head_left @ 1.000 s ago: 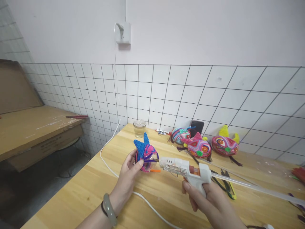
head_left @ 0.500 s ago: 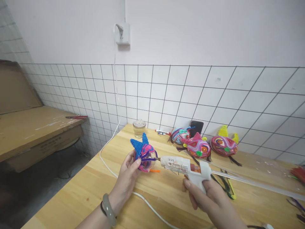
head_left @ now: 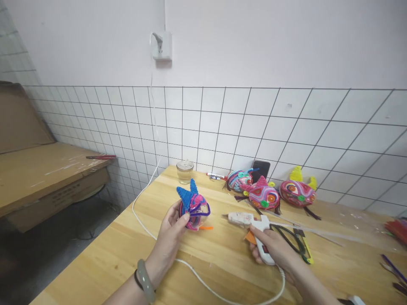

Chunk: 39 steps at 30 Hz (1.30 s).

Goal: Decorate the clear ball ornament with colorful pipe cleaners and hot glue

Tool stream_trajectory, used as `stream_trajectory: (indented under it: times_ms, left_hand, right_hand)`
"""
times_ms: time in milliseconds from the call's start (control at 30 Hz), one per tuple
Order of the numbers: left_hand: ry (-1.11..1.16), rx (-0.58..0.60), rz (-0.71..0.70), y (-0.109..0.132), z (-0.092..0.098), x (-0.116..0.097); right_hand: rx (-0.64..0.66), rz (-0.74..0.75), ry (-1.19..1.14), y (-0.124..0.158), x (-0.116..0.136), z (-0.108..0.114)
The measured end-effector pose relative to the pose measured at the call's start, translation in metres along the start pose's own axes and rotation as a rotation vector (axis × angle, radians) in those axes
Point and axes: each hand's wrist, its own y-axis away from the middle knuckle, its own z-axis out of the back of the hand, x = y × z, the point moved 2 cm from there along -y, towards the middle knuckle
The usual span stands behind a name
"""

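Note:
My left hand [head_left: 170, 237] is closed on a small round pipe-cleaner figure [head_left: 193, 205], pink and purple with two blue ears, held just above the wooden table [head_left: 127, 254]. My right hand [head_left: 275, 250] grips the handle of a white hot glue gun [head_left: 249, 226] that lies low at the table, its nozzle pointing left and a short way off the figure. A clear glue stick juts from the gun's back toward the right. The gun's white cord [head_left: 203, 286] runs along the table under my hands.
Three finished pipe-cleaner figures [head_left: 263, 195] sit by the wire grid panel, with a dark phone [head_left: 260, 168] leaning behind them. A glass jar [head_left: 185, 171] stands at the table's far corner. Scissors [head_left: 297, 245] lie right of the gun. A cardboard-covered bench [head_left: 41, 173] stands at left.
My right hand has pulled the glue gun away from the figure and lowered it onto the table. The left hand still holds the figure in about the same place.

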Motion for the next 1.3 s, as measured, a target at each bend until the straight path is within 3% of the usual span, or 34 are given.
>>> stream_trajectory:
  times_ms: [167, 300, 400, 433, 500, 567, 633, 833, 1300]
  left_hand:
    - [-0.094, 0.025, -0.046, 0.001, 0.001, 0.002]
    - [-0.142, 0.037, -0.031, 0.004, 0.0, 0.006]
    - [-0.183, 0.088, -0.008, 0.008, -0.003, 0.01]
    - [-0.199, 0.108, 0.004, 0.009, -0.004, 0.011]
    - [-0.224, 0.131, 0.03, 0.013, -0.007, 0.014]
    - [-0.235, 0.146, 0.057, 0.016, -0.01, 0.016]
    - [-0.238, 0.16, 0.081, 0.019, -0.013, 0.017]
    - [-0.237, 0.216, 0.181, 0.024, -0.017, 0.019]
    - [-0.231, 0.213, 0.138, 0.022, -0.014, 0.019]
  right_hand:
    - [-0.06, 0.024, 0.331, -0.002, -0.009, 0.008]
    - [-0.122, 0.185, 0.586, 0.01, 0.013, 0.02]
    - [-0.103, 0.336, 0.694, 0.027, 0.034, 0.012]
    - [-0.055, 0.424, 0.718, 0.034, 0.04, 0.005]
    - [0.049, 0.748, 0.754, 0.05, 0.05, -0.012]
    - [0.061, 0.982, 0.761, 0.063, 0.056, -0.025]
    - [0.041, 1.106, 0.777, 0.071, 0.058, -0.033]
    - [0.024, 1.164, 0.788, 0.069, 0.058, -0.034]
    - [-0.009, 1.187, 0.731, 0.072, 0.059, -0.039]
